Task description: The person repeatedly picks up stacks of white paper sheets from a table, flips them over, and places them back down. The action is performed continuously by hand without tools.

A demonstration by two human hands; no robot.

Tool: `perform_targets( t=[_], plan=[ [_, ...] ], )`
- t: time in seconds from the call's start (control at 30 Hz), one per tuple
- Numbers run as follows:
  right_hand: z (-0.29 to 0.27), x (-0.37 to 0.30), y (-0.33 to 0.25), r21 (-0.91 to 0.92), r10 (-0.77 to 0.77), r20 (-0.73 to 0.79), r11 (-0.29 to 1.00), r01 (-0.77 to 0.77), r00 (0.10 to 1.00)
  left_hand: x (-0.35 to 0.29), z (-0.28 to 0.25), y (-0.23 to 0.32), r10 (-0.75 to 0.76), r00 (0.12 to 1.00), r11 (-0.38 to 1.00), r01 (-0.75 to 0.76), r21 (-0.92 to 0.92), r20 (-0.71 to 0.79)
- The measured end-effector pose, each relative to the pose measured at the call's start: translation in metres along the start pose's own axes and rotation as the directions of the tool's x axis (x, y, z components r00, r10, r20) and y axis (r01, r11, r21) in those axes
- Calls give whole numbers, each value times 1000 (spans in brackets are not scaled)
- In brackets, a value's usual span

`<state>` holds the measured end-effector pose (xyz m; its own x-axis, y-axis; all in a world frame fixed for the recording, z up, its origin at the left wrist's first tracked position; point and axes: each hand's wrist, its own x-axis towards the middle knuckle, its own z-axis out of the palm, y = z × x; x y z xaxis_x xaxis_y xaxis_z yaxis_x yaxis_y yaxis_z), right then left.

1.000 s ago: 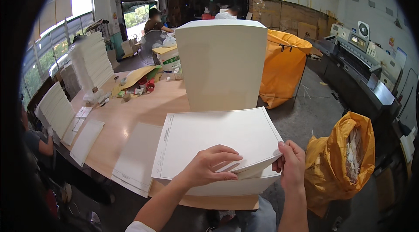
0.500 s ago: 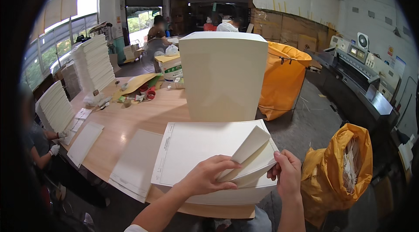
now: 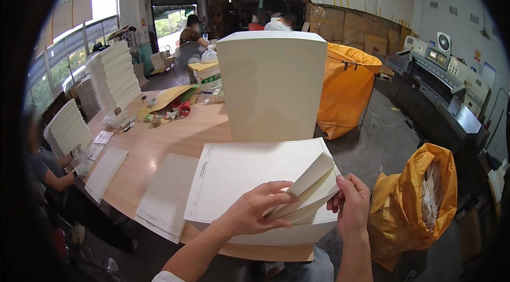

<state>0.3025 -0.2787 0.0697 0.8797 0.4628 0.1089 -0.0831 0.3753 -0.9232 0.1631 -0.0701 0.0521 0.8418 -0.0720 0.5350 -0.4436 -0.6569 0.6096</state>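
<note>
In front of me lies a thick stack of large white printed sheets (image 3: pixel 244 173) at the table's near edge. Its near right corner is bent up into a curled bunch of paper sheets (image 3: pixel 314 177), fanned into layers. My left hand (image 3: pixel 254 208) grips that bunch from the left, thumb below and fingers above. With thumb and fingers pinched, my right hand (image 3: pixel 350 197) holds the outer edge of the same sheets at the right. Behind rises a much taller block of white paper (image 3: pixel 271 88). A thinner pile of sheets (image 3: pixel 169 189) lies to the left.
A gloved co-worker (image 3: pixel 50 176) stands at the left beside tall paper stacks (image 3: pixel 111 77). Tape rolls and scraps (image 3: pixel 172 109) lie on the wooden table (image 3: pixel 146 146). Orange bags (image 3: pixel 348 91) and a waste-filled orange sack (image 3: pixel 396 202) stand right, before a large cutting machine (image 3: pixel 441 77).
My view has shifted slightly. My hands keep their hold on the bent corner, and its sheets look a little more fanned. The co-worker's gloved hands have moved up toward the paper stack.
</note>
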Motion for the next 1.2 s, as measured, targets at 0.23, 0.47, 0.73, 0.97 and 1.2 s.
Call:
perform_targets(
  t=[0.23, 0.47, 0.73, 0.97, 1.2],
  plan=[
    [-3, 0, 1, -135, -57, 17, 989, 59, 998, -3, 2, -5, -80, 997, 987, 76, -138, -18],
    [-1, 2, -6, -95, -39, 9, 995, 39, 999, 3, 2, -4, -12, 999, 999, 11, -31, -47],
    [-4, 0, -2, -24, -28, 26, 999, 29, 999, -2, 0, -1, -105, 994, 992, 103, -74, -20],
    [-15, -58, 37, -878, -515, 257, 229, 420, 818, -1, 2, -4, -85, 996, 990, 83, -111, -18],
    [-11, -65, 55, -833, -4, 532, 177, 524, 847, -1, 8, 16, 271, 936, 782, -351, 515, 225]
  ],
)
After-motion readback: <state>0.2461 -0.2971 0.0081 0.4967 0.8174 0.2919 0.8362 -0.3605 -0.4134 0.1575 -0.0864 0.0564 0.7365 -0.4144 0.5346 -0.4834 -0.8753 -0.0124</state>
